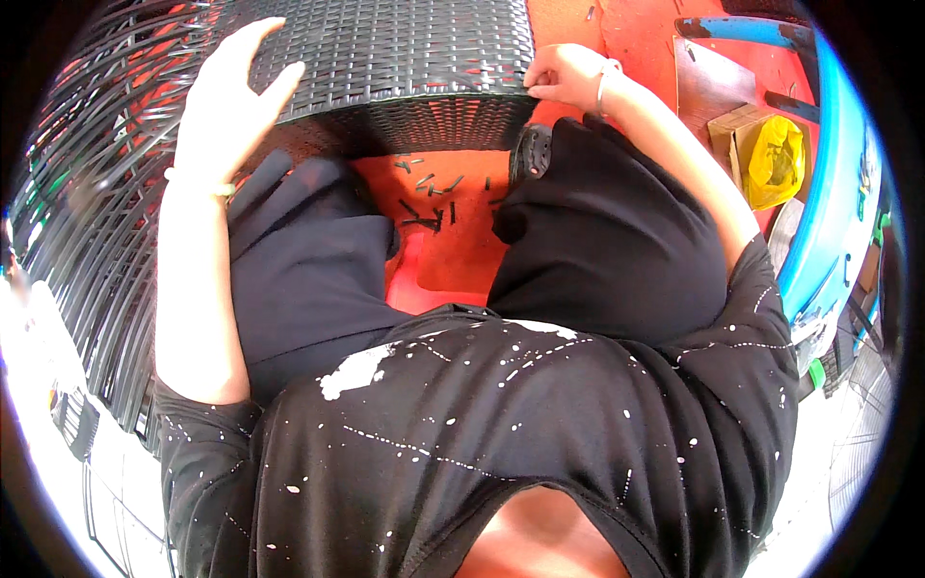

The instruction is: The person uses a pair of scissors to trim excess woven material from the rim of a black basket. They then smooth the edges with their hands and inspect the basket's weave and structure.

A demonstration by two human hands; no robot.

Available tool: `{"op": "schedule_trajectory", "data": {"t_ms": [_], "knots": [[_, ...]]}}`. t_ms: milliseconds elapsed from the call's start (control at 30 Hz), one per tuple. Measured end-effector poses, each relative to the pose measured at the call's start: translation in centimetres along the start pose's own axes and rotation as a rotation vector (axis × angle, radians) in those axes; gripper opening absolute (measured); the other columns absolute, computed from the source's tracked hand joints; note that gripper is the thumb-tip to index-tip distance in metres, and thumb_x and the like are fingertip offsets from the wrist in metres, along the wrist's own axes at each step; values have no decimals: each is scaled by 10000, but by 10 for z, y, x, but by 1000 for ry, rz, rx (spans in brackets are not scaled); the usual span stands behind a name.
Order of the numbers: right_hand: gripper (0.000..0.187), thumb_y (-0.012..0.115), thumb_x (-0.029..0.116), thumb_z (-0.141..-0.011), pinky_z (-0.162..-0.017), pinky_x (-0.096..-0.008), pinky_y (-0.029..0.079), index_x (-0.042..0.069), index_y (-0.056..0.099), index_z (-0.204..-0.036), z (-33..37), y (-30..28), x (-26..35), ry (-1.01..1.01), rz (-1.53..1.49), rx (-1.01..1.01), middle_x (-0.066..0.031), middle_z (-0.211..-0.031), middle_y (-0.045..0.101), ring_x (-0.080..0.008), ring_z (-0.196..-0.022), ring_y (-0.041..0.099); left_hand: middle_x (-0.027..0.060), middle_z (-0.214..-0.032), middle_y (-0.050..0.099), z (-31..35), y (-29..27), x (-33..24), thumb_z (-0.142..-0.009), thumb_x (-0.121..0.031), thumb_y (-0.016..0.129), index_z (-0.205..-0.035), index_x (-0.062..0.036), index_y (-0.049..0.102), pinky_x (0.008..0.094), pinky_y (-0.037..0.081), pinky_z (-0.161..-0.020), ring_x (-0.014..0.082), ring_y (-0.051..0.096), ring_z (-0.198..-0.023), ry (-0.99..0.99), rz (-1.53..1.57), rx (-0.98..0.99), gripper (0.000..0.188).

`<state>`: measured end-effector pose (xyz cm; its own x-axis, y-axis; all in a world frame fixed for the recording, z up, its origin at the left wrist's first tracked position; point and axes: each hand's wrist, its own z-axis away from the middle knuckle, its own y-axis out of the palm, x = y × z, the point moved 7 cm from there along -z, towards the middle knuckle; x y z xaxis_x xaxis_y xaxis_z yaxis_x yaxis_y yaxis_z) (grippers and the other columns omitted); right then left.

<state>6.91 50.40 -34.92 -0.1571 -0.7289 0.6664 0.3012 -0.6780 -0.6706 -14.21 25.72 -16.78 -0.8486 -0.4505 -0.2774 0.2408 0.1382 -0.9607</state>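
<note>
A black woven wicker piece point(405, 48) of flat strips lies in front of my knees, its front side dropping down in shadow. Over its left end, my left hand point(231, 101) is raised with thumb and fingers spread, holding nothing. At the front right corner of the weave, my right hand point(570, 77) has its thumb and fingers pinched together. Whatever lies between those fingertips is too small to make out. Many long loose black strips point(106, 193) fan out along the left, beside my left forearm.
Short black strip offcuts point(434, 207) lie scattered on the red floor point(462, 255) between my legs. To the right stand a blue curved frame point(833, 193), a cardboard box point(732, 130) and a yellow plastic bag point(777, 164). A dark brown panel point(713, 77) is behind the box.
</note>
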Motion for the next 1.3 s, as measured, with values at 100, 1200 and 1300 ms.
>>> {"op": "schedule_trajectory", "data": {"t_ms": [100, 1200, 1300], "knots": [[171, 716, 228, -787, -721, -382, 540, 67, 708, -844, -6, 3, 4, 10, 92, -60, -114, -808, 697, -286, -779, 690, 143, -1367, 598, -3, 6, -34, -889, -190, 728, -1344, -57, 586, 380, 393, -1129, 282, 542, -1306, 107, 72, -12, 495], [335, 791, 390, -820, -616, -334, 473, 76, 676, -826, -39, 16, 3, 164, 99, 96, -52, -689, 632, -179, -638, 590, 129, -1478, 487, 20, 197, 19, -791, -559, 756, -1444, -39, 466, 411, 358, -1162, 283, 462, -1356, 243, -111, 28, 883], [358, 794, 415, -790, -689, -361, 527, 71, 707, -837, -36, 12, 1, 140, 7, 155, -83, -787, 704, -215, -741, 666, 130, -1470, 497, 19, 197, 17, -791, -560, 756, -1430, -37, 480, 412, 359, -1161, 283, 466, -1353, 257, -116, 25, 870]]}}
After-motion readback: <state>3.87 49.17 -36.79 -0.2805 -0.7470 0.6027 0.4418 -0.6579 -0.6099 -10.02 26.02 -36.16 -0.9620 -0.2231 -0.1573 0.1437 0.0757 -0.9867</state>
